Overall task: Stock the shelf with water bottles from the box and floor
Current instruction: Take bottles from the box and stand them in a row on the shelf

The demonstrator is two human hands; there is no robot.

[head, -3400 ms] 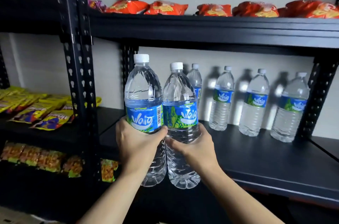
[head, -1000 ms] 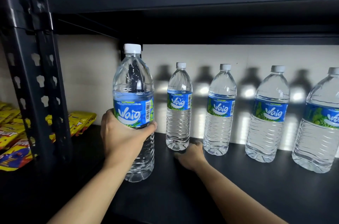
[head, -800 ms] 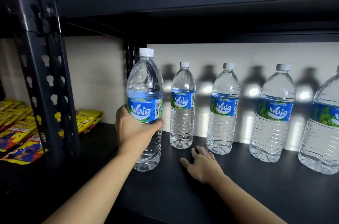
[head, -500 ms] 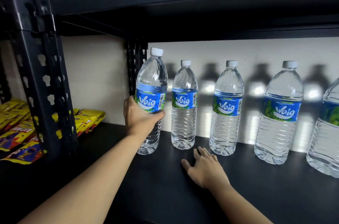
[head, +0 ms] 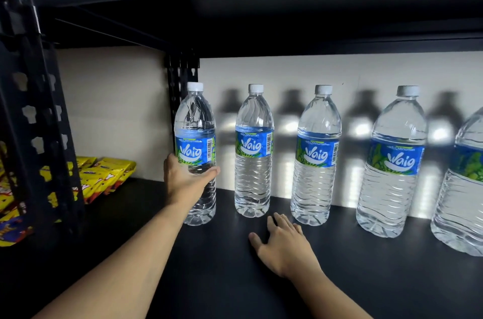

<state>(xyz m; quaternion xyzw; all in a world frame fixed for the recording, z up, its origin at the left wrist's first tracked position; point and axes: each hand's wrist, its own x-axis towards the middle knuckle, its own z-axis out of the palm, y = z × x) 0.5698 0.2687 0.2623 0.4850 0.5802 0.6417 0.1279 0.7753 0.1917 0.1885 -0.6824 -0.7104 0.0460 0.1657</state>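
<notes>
— Where's the bottle the person was carrying?

— Standing upright on the black shelf (head: 392, 274), at the left end of the row. The left hand (head: 186, 180) is wrapped round the leftmost bottle (head: 195, 154) just under its blue label, thumb on one side and fingers curled across the front. Its base looks to be resting on the shelf board.

— And the other hand?

— The right hand (head: 283, 246) holds nothing. It lies palm down on the shelf, fingers spread, to the right of the leftmost bottle and nearer the front edge, its fingertips just short of the second bottle (head: 253, 154) and the third bottle (head: 316, 159).

— How many bottles are there altogether?

— Five that I can see. To the right of the leftmost bottle come the second, the third, a fourth bottle (head: 392, 164), and a fifth bottle (head: 462, 188) cut off at the edge. All upright, white caps, spaced apart along the pale back wall.

— Anything on the other side?

— Left of the leftmost bottle, past the black upright post (head: 39, 122), yellow snack packets (head: 104, 175) lie on the neighbouring shelf.
</notes>
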